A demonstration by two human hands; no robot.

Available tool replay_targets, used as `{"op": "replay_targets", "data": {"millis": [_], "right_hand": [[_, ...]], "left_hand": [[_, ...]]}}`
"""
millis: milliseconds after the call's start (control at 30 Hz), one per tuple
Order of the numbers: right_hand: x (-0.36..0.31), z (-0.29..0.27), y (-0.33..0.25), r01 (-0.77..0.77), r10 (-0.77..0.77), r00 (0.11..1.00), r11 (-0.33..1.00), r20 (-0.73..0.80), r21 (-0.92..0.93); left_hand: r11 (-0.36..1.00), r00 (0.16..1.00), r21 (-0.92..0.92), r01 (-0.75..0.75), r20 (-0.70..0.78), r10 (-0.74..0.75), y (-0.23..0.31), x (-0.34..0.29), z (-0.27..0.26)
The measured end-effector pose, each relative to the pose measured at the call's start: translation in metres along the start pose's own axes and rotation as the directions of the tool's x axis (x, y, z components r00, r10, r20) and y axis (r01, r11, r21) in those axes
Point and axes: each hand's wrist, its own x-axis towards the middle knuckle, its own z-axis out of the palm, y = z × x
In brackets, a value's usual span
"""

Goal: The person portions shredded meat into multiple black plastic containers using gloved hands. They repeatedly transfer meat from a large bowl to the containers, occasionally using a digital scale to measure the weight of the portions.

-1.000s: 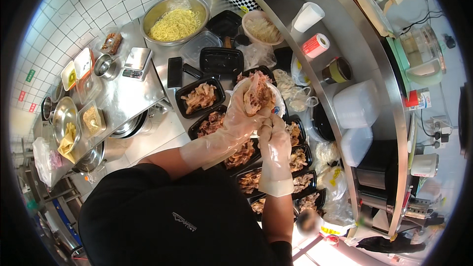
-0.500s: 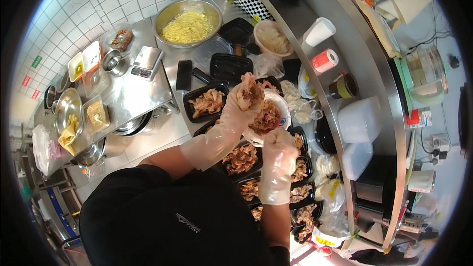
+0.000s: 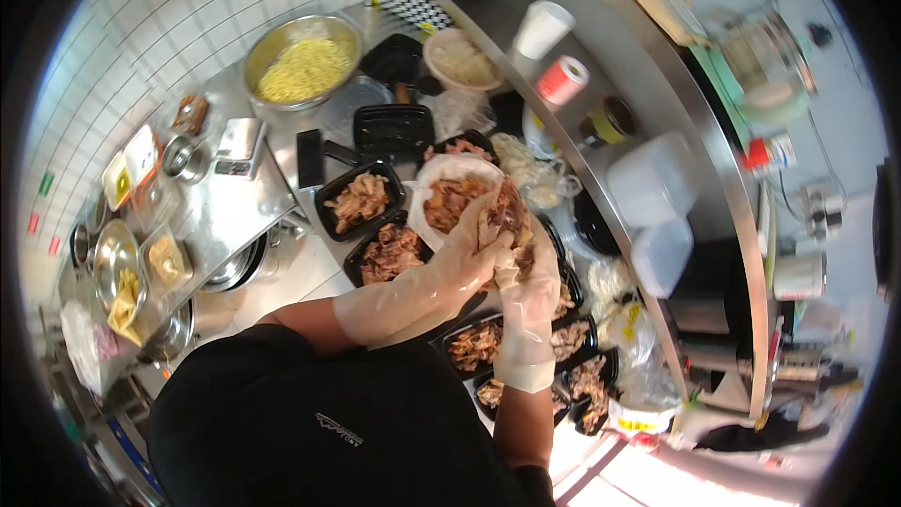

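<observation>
The right hand (image 3: 531,280) had its grip closed around the lower part of 1 meat piece (image 3: 508,211), and the left hand (image 3: 477,255) had its grip closed on the left side of the same piece; blur hid exactly where each fingertip pressed. The piece stuck up above the fingers, at the right edge of a white bowl (image 3: 455,164) that held more meat chunks (image 3: 450,202).

Loose translucent gloves (image 3: 526,352) covered both hands and wrists. If their film was greasy, the piece could have twisted out of either grip, and a hard pull could have torn a slack fingertip. Because the piece stood near the rim, not the middle, a fragment breaking away could have fallen outside the bowl.

Farther left lay 2 black trays of meat, an upper tray (image 3: 399,195) and a lower tray (image 3: 353,268). The left forearm was close beside the lower tray, so a wide elbow swing could have nudged it. Beyond them, a metal bowl (image 3: 351,52) held yellow noodles (image 3: 302,71), well apart from the hands.
</observation>
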Motion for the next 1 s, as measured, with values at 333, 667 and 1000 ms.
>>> {"op": "replay_targets", "data": {"millis": [333, 667, 1000], "right_hand": [[-0.116, -0.075, 0.013, -0.382, 0.298, 0.860, 0.914, -0.414, -0.137], [-0.227, -0.170, 0.072, -0.550, 0.525, 0.689, 0.828, -0.499, 0.112], [-0.281, -0.248, 0.119, -0.391, 0.321, 0.720, 0.920, -0.615, 0.023]], "left_hand": [[0.977, 0.954, 0.162, 0.139, 0.242, -0.176, -0.067, -0.038, 0.108], [0.845, 0.720, 0.483, 0.230, 0.499, -0.482, -0.170, -0.127, 0.199], [0.758, 0.605, 0.644, -0.097, 0.643, -0.469, -0.212, -0.177, 0.253]]}}
